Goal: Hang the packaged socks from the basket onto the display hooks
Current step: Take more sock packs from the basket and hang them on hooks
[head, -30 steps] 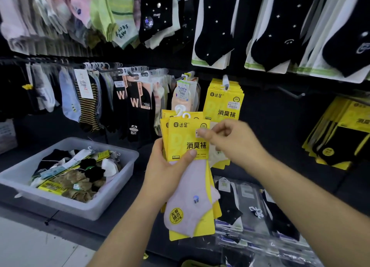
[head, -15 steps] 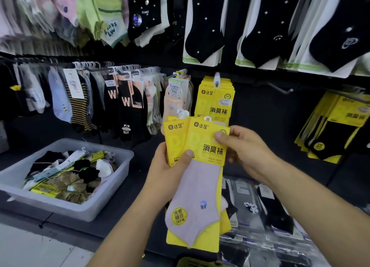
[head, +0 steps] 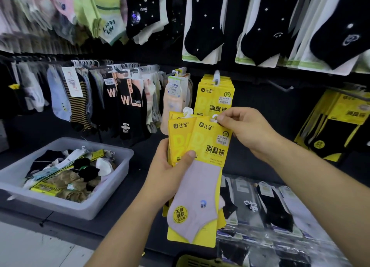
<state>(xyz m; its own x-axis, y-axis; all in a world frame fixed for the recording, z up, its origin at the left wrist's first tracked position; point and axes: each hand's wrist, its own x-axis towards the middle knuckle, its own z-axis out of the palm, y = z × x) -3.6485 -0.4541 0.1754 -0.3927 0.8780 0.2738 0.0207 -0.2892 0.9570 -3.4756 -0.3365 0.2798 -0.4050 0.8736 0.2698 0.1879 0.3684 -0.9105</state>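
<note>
Before the dark display wall, at the middle of the view, a small fan of yellow card-backed sock packs is held upright by the left hand. Its fingers are curled behind the cards and its thumb is pressed across the front one. A pale lilac ankle sock is carried on the front pack, which is tilted slightly to the right of the packs behind it.

The white plastic hanger hook at the top of that front pack is pinched between the thumb and forefinger of the right hand. The other fingers are loosely bent beside it.

Just above and behind the held packs, a row of matching yellow packs is seen hanging on a display hook. A bare black metal display hook is seen farther right, well apart from the hands.

To the left, a grey plastic basket is set on the dark worktop. It is filled with a loose heap of packaged socks in black, white, tan and yellow.

Flat clear-wrapped sock packs are laid on the shelf at the lower right, below the right forearm.
</note>
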